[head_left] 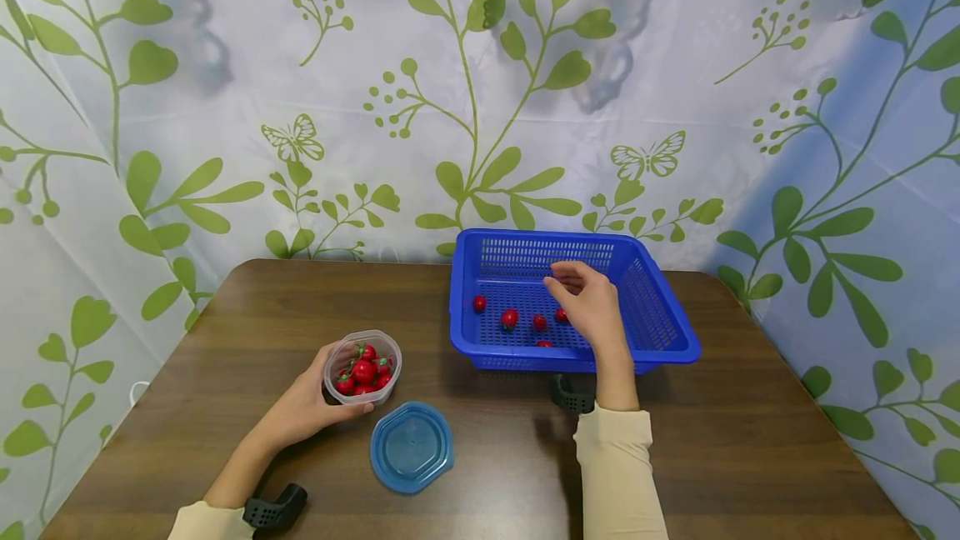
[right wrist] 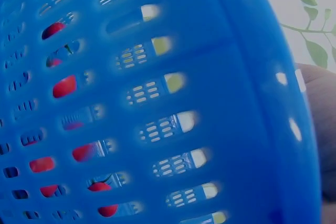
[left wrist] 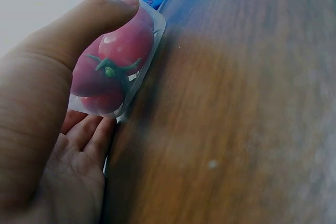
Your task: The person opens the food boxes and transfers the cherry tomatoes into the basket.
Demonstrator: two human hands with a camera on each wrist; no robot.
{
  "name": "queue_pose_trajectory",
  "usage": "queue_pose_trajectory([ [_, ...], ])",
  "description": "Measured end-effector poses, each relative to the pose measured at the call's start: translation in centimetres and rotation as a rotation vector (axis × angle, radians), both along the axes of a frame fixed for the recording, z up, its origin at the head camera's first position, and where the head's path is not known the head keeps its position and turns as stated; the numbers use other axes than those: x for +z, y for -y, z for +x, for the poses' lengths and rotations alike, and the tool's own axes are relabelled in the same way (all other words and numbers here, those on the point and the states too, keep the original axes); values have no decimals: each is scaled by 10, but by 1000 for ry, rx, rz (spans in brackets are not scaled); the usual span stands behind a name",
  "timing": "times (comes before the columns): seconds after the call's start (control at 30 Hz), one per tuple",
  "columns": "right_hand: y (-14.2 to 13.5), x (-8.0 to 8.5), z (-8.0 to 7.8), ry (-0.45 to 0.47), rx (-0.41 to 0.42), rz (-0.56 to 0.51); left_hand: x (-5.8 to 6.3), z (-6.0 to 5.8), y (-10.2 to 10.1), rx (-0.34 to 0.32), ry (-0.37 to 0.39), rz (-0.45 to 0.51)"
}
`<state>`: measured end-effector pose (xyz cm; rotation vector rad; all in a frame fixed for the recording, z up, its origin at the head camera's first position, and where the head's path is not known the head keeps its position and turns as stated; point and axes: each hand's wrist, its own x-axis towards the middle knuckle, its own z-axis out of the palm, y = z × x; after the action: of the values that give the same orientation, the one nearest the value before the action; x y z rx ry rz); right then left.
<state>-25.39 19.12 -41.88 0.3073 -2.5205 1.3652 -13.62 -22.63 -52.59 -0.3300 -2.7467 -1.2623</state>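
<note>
In the head view my left hand [head_left: 315, 402] holds a clear plastic container [head_left: 396, 361] from its left side. Several small red tomatoes [head_left: 363, 371] with green tops are inside it. The left wrist view shows the thumb [left wrist: 100, 17] over the container and tomatoes [left wrist: 123, 48], the other fingers below. My right hand [head_left: 592, 307] is over the blue basket [head_left: 652, 269], its thumb and fingers curved and apart. More tomatoes [head_left: 509, 319] lie on the basket's floor. The basket's wall [right wrist: 236, 114] fills most of the right wrist view and hides the right fingers.
A round blue lid [head_left: 412, 447] lies on the brown wooden table [head_left: 510, 473], just right of the container. Behind the table hangs a leaf-patterned cloth [head_left: 337, 148]. The basket stands near the table's far edge.
</note>
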Motion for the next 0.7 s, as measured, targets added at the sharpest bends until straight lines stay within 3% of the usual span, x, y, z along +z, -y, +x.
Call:
queue_pose_trajectory([
  [0.37,11,5,2,-40,36,-2,0,-1,0,-4,4,10],
  [0.7,38,9,9,-70,110,-2,-1,0,0,-15,-13,16],
])
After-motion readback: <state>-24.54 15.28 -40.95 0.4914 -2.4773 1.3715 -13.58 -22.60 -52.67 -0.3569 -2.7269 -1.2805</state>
